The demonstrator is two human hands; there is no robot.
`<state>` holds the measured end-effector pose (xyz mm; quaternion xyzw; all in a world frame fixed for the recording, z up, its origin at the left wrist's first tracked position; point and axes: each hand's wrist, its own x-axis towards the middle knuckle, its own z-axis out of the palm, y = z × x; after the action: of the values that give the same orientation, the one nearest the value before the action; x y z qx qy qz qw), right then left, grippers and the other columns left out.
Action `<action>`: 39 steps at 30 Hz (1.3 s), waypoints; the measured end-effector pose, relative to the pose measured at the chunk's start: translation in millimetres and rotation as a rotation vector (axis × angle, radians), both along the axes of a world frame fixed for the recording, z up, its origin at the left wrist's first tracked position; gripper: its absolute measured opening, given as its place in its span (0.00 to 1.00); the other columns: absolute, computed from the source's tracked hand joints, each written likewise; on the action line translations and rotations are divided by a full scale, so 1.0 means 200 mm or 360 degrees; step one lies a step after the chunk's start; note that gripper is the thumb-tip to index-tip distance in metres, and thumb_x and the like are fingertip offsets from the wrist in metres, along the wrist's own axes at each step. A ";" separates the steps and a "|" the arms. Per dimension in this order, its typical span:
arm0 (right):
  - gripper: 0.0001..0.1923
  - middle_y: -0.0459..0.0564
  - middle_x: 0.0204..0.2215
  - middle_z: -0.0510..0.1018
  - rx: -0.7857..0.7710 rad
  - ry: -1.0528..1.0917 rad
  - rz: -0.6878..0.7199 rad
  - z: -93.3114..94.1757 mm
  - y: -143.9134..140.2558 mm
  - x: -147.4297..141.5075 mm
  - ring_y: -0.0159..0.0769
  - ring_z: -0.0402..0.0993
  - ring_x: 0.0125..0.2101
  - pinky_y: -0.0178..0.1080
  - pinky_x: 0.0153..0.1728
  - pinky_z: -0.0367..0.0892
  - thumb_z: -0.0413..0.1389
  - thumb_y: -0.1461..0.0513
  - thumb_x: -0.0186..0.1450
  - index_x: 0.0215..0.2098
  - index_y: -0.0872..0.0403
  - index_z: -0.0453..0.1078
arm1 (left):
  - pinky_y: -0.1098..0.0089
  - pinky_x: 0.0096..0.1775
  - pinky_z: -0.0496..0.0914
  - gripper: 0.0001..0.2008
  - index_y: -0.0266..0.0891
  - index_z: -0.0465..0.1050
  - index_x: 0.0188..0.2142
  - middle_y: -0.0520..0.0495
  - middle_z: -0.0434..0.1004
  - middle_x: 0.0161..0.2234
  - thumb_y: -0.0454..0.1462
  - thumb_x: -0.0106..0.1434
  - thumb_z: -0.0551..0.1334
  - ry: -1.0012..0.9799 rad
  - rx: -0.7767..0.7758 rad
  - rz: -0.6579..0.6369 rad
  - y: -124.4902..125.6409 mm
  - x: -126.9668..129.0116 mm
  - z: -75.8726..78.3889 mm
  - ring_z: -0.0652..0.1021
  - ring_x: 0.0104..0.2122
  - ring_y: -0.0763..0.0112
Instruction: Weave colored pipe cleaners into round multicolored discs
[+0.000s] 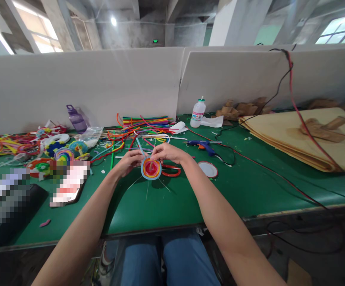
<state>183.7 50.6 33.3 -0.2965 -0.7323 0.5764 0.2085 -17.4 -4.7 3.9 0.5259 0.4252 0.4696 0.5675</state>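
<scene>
Between both hands is a small round woven piece [151, 170], coiled in red, orange and yellow with a light blue outer ring. Thin pale spokes stick out around it. My left hand [131, 161] pinches its upper left edge, near a light blue strip [140, 146] that stands up from the ring. At the top edge my right hand [165, 152] has its fingertips closed on the piece or its strip; which one I cannot tell. Red-handled scissors [171, 171] lie just under my right wrist, partly hidden.
Colourful pipe cleaners [148, 121] are heaped behind my hands. A blue glue gun [203, 147] and white disc [208, 169] lie to the right, near a bottle [198, 113]. Brown sheets [294, 139] and hanging cables [293, 91] are farther right. Finished coloured pieces [64, 155] and a phone [71, 182] lie left.
</scene>
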 end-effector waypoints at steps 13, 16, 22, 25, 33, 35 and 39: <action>0.09 0.43 0.18 0.72 -0.0028 -0.0057 0.0011 -0.01 0.00 -0.01 0.25 0.66 0.21 0.30 0.22 0.62 0.66 0.61 0.48 0.25 0.59 0.74 | 0.75 0.30 0.65 0.13 0.36 0.75 0.26 0.53 0.72 0.24 0.42 0.45 0.72 0.0187 -0.0046 -0.0091 0.02 0.01 -0.03 0.71 0.25 0.77; 0.09 0.43 0.20 0.73 -0.0053 -0.0062 0.0022 0.00 0.00 0.00 0.25 0.66 0.22 0.30 0.22 0.62 0.65 0.61 0.50 0.27 0.59 0.75 | 0.74 0.31 0.65 0.12 0.36 0.75 0.25 0.53 0.72 0.24 0.41 0.45 0.72 0.0200 0.0004 -0.0101 0.01 0.01 -0.02 0.71 0.25 0.76; 0.14 0.45 0.23 0.74 -0.0426 0.0042 0.0103 0.00 0.00 0.03 0.24 0.67 0.22 0.28 0.21 0.61 0.65 0.60 0.52 0.36 0.59 0.75 | 0.74 0.29 0.64 0.12 0.36 0.73 0.23 0.53 0.70 0.23 0.41 0.46 0.71 0.0167 -0.0006 -0.0149 0.00 0.02 -0.01 0.69 0.23 0.77; 0.11 0.43 0.18 0.71 -0.0406 0.0130 0.0040 -0.02 0.00 -0.01 0.22 0.62 0.18 0.28 0.17 0.54 0.63 0.59 0.53 0.30 0.59 0.72 | 0.74 0.30 0.64 0.13 0.35 0.74 0.24 0.53 0.71 0.24 0.42 0.46 0.71 0.0187 -0.0015 -0.0188 0.00 0.03 -0.02 0.69 0.24 0.77; 0.08 0.40 0.15 0.67 -0.0301 0.0277 -0.0115 -0.04 0.00 -0.05 0.22 0.60 0.16 0.28 0.17 0.53 0.60 0.62 0.52 0.23 0.57 0.65 | 0.73 0.32 0.65 0.13 0.35 0.73 0.24 0.52 0.73 0.24 0.42 0.46 0.72 0.0134 0.0066 -0.0108 0.01 0.03 -0.03 0.71 0.26 0.76; 0.08 0.40 0.15 0.66 -0.0308 0.0295 -0.0166 -0.04 0.00 -0.05 0.22 0.59 0.16 0.29 0.17 0.53 0.59 0.62 0.51 0.21 0.56 0.63 | 0.72 0.33 0.66 0.13 0.36 0.73 0.25 0.52 0.73 0.25 0.43 0.46 0.71 0.0112 0.0106 -0.0074 0.01 0.03 -0.03 0.72 0.26 0.75; 0.11 0.37 0.13 0.60 -0.0386 0.0293 -0.0159 -0.04 0.01 -0.03 0.21 0.56 0.15 0.28 0.15 0.50 0.59 0.63 0.50 0.18 0.55 0.59 | 0.72 0.33 0.66 0.14 0.36 0.73 0.24 0.51 0.75 0.26 0.43 0.46 0.71 0.0098 0.0168 -0.0039 0.02 0.02 -0.03 0.73 0.27 0.74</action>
<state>177.3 52.3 25.8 -0.3014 -0.6195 0.6744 0.2658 -12.9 -1.6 -2.3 0.5746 0.4105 0.4680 0.5313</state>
